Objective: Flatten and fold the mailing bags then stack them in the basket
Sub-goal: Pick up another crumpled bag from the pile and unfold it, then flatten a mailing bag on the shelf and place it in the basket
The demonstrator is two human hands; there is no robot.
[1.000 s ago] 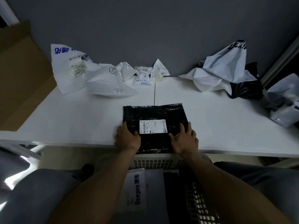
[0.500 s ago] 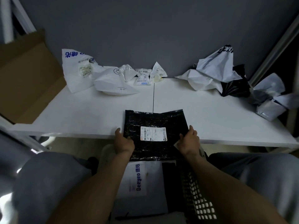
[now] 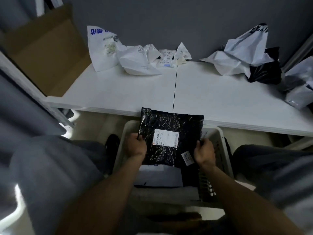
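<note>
Head view:

- Black bag (image 3: pixel 171 138): one folded mailing bag of crinkled glossy film, held flat and roughly level above the basket (image 3: pixel 122 133), with its far edge over the near edge of the table (image 3: pixel 211 99). A white shipping label (image 3: pixel 165 138) faces up.
- Left hand (image 3: pixel 136 146): the bag's left edge is pinched, fingers curled round it.
- Right hand (image 3: pixel 204 152): the bag's right edge is gripped near its near corner, thumb on top and fingers curled beneath.
- Basket: white and perforated, set on the floor between the knees. Folded bags (image 3: pixel 157 175) are already laid inside.
- Handling, as judged: the bag is taken to be very light, limp and slippery, and likely to spring open at the fold. Hold is best kept on two opposite edges, with the bag lowered flat.
- White bags (image 3: pixel 135 63): crumpled, at the far left of the table.
- Crumpled pile (image 3: pixel 240 56): white and black bags, at the far right.
- Cardboard box (image 3: pixel 47 53): stood open to the left of the table.
</note>
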